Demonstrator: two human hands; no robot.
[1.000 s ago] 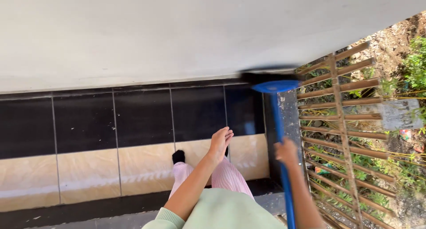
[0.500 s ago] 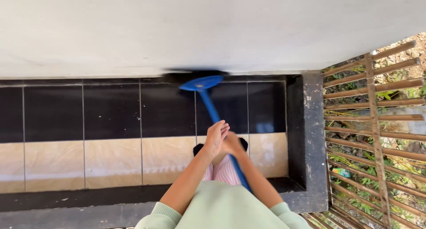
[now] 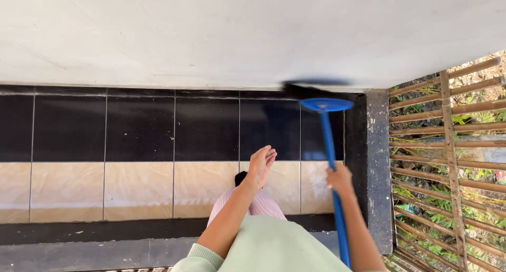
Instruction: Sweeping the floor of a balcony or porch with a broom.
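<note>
black and tan tiled wall [image 3: 137,145] up front | right hand [image 3: 340,178] wrapped round blue broom [image 3: 329,145] handle | left hand [image 3: 261,166] open, holding nothing

Single head-worn view, tilted steeply down along the body, close over both arms, facing the tiled wall [image 3: 137,145] and slatted fence [image 3: 448,161].

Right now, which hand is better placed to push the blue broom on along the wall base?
Right. The right hand grips the blue broom handle; the left hand hangs open, fingers extended, touching nothing.
</note>
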